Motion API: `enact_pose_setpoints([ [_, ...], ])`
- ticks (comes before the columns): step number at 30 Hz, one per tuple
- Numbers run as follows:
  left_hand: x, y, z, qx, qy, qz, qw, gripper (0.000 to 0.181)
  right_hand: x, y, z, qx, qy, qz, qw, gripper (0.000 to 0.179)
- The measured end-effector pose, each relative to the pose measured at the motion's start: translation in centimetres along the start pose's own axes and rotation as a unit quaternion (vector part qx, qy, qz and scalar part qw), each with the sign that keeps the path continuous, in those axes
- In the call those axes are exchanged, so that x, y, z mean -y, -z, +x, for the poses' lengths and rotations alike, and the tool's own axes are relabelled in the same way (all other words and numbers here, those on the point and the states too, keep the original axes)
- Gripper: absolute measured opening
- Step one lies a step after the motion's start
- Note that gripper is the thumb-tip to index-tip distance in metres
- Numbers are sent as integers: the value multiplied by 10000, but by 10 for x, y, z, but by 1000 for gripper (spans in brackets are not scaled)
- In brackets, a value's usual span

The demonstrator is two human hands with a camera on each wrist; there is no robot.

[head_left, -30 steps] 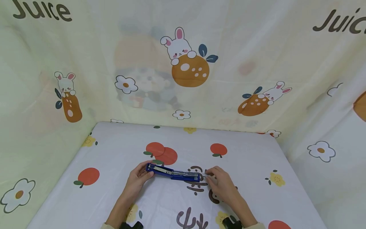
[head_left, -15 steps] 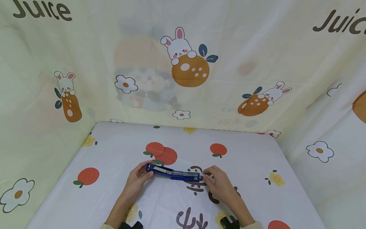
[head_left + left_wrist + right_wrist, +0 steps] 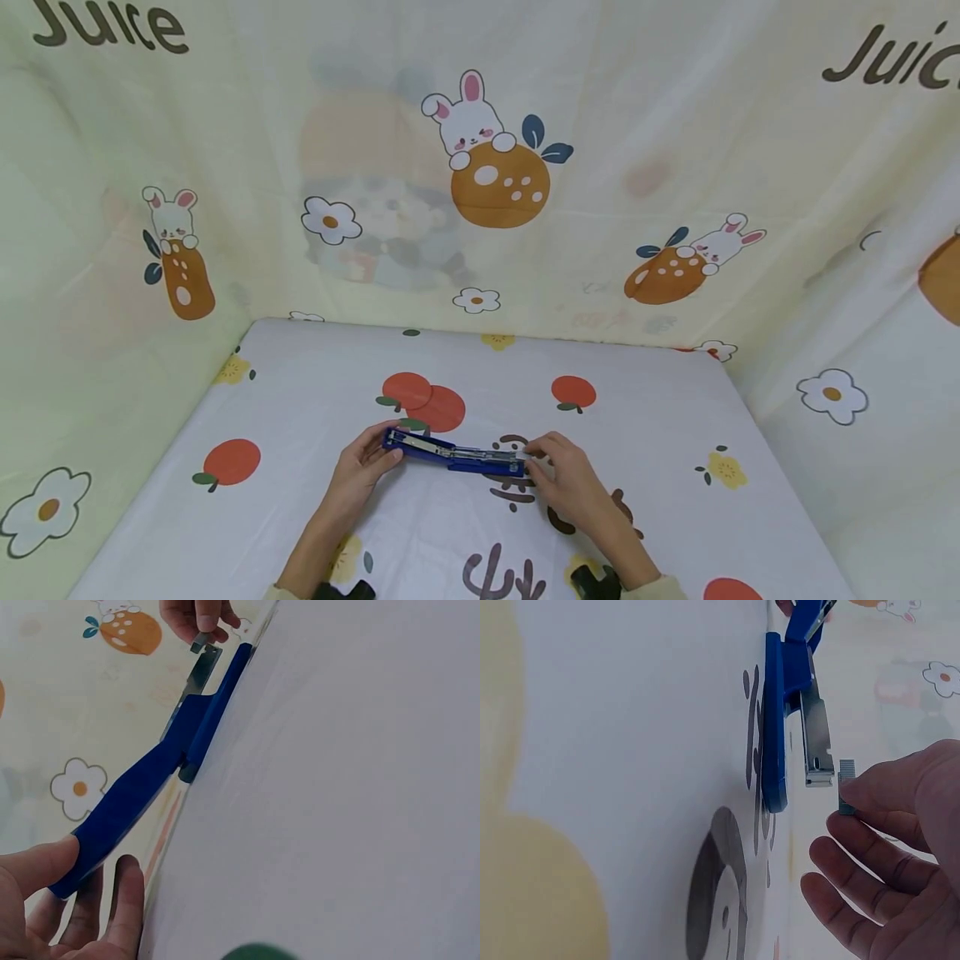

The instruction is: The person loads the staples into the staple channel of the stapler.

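A blue stapler [image 3: 457,457] lies across the middle of the table, its top arm swung wide back and the metal staple channel [image 3: 816,735] exposed. My left hand [image 3: 367,462] grips the end of the opened arm between thumb and fingers, at the left. In the right wrist view, a short strip of staples [image 3: 846,787] is pinched between the thumb and forefinger of my right hand [image 3: 900,847]. The strip stands right beside the front end of the channel. The other fingers of that hand are loosely bent below. In the left wrist view the strip [image 3: 199,642] overlaps the channel's tip.
A white tablecloth [image 3: 300,517] printed with red fruit and yellow flowers covers the table. Behind and at both sides hang pale curtains [image 3: 360,150] with rabbit and flower prints. A black strap mount sits on each wrist.
My right hand has moved left with the staple strip, from just off the stapler's right end to right at it. The left hand and the stapler have stayed in place.
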State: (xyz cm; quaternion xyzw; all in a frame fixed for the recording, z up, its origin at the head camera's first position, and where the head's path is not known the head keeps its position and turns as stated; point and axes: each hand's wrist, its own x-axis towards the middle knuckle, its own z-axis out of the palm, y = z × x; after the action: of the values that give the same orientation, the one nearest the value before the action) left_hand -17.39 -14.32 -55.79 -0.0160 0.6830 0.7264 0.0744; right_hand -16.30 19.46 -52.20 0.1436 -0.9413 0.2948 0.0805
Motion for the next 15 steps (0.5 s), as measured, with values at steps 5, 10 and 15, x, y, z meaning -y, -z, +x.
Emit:
enact_pose_setpoints([
  [5,0,0,1,-47,8,10,10000,54,5,-2,3,61,-2,63,10000,15],
  [10,0,1,1,-6,23,54,10000,54,9,-4,5,113,-79,26,9999,14],
  [15,1,0,0,-20,22,48,10000,54,11,-7,7,86,-26,-59,9999,15],
])
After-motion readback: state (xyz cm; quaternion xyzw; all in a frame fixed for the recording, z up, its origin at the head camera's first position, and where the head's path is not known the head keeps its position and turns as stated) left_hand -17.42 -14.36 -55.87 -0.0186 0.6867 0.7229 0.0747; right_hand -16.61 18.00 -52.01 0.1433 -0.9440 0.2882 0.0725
